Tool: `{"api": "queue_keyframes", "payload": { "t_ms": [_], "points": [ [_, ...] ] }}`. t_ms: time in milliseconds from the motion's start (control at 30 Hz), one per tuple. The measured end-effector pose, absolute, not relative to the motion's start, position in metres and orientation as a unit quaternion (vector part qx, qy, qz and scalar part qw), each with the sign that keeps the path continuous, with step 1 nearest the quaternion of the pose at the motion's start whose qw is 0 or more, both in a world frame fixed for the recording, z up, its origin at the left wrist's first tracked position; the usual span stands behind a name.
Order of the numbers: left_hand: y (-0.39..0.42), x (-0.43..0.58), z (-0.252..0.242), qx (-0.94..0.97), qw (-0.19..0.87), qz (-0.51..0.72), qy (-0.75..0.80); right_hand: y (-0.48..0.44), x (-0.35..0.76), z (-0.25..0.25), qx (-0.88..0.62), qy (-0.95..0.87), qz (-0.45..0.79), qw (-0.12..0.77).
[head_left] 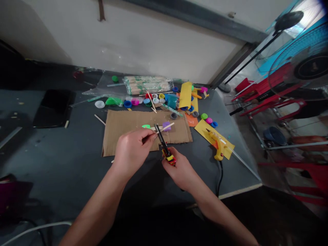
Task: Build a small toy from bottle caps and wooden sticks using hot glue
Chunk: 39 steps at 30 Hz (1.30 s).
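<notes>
My left hand (134,147) pinches one end of a thin wooden stick (169,126), which slants up to the right. In my right hand (180,167) is a pair of scissors (163,140) with black blades and red and yellow handles, its fingers wrapped round them. The blades point up and left and meet the stick just right of my left fingertips. Beneath lies a sheet of brown cardboard (123,123). On it, behind the blades, rest a green cap (146,126) and a purple piece (166,126).
Behind the cardboard are several coloured bottle caps (127,103) and a plastic-wrapped bundle of chopsticks (146,84). A yellow glue gun (219,147) with a black cord lies on yellow card (229,154) at right. A black phone (52,108) is at left. A fan (312,68) stands beyond the table.
</notes>
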State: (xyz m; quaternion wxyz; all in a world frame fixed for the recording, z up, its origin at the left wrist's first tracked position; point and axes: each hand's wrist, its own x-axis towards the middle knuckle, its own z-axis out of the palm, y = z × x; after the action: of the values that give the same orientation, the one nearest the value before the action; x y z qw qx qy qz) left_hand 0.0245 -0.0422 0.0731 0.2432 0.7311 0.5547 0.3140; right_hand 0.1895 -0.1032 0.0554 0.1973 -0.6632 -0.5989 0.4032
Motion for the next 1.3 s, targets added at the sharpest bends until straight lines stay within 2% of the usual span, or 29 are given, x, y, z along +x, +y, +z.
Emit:
{"api": "queue_keyframes", "payload": {
  "t_ms": [233, 533, 1000, 1300],
  "points": [
    [-0.0449, 0.0279, 0.0733, 0.734, 0.206, 0.319, 0.563, -0.1036, 0.1920, 0.0513, -0.663, -0.596, 0.406, 0.201],
    [-0.0418, 0.0243, 0.0745, 0.735, 0.268, 0.278, 0.557, -0.1050, 0.1897, 0.0504, -0.677, -0.607, 0.367, 0.195],
    [-0.0458, 0.0269, 0.0747, 0.723, 0.226, 0.329, 0.564, -0.1019, 0.1906, 0.0500, -0.658, -0.619, 0.370, 0.217],
    [-0.0448, 0.0258, 0.0783, 0.749, 0.240, 0.283, 0.549, -0.1033, 0.1923, 0.0513, -0.666, -0.615, 0.372, 0.200]
  ]
}}
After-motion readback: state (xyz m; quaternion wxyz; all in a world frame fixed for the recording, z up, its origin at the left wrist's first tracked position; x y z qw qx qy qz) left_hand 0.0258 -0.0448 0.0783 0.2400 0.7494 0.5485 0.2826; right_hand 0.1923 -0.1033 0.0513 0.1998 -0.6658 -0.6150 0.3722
